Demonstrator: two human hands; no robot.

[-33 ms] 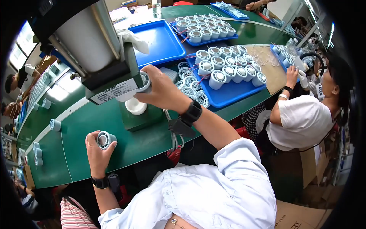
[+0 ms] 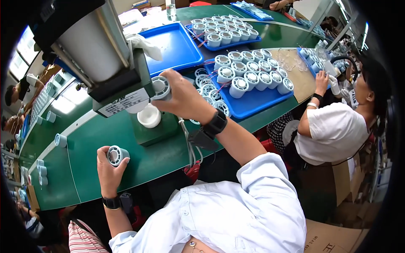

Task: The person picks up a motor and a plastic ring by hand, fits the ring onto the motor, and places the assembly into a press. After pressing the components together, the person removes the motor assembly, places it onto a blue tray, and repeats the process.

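In my left hand, low over the green table, is a pale blue cylindrical motor housing with a slotted ring face turned up. My right hand grips another pale blue motor housing beside the head of a bench press. Its slotted end faces me. Just below it, a white round cup fixture sits on the press's dark green base. The cup's inside shows nothing standing in it. Loose slotted rings lie to the right of the press, partly hidden behind my right hand.
Blue trays hold rows of motor housings at the right and back; another blue tray is bare. Cables hang at the near edge. A single housing stands far left. A co-worker sits at right.
My right hand has shifted slightly right and turned its motor housing, so more of the slotted face and the white cup fixture shows. My left hand has barely moved.
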